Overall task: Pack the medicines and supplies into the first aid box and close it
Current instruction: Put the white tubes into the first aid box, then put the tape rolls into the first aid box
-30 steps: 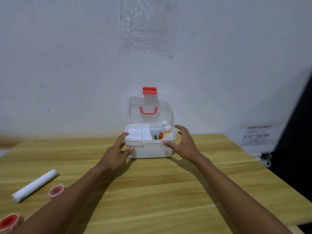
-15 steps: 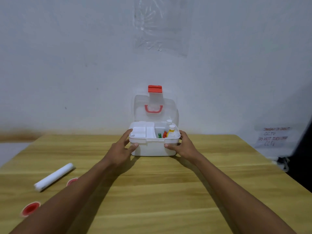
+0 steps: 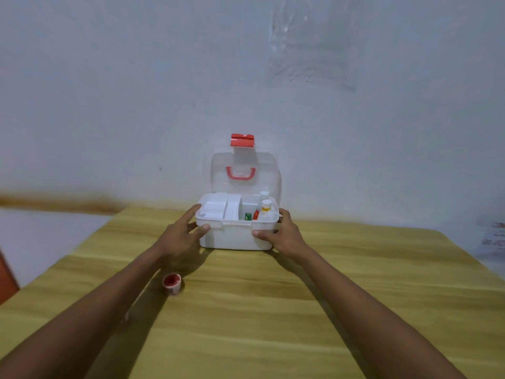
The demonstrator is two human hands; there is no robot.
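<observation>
First aid box (image 3: 236, 237) at far side of surface (image 3: 273, 318), lid (image 3: 246, 162) up, bottles (image 3: 264, 208) inside. Left hand (image 3: 181, 236) and right hand (image 3: 285, 237) clasp its sides. Small red cup (image 3: 172, 283) outside, probably unpacked; box not yet closed.

bottles (image 3: 264, 209) in box (image 3: 235, 237) too small — wall notice (image 3: 496, 237) blurred, cropped

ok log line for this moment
left hand grips first aid box | right hand grips it | lid open upright | bottles inside | small red-topped cup out on table

left hand (image 3: 182, 237): arm outstretched, fingers curled on box (image 3: 235, 237) | right hand (image 3: 287, 236): grips opposite side
</observation>
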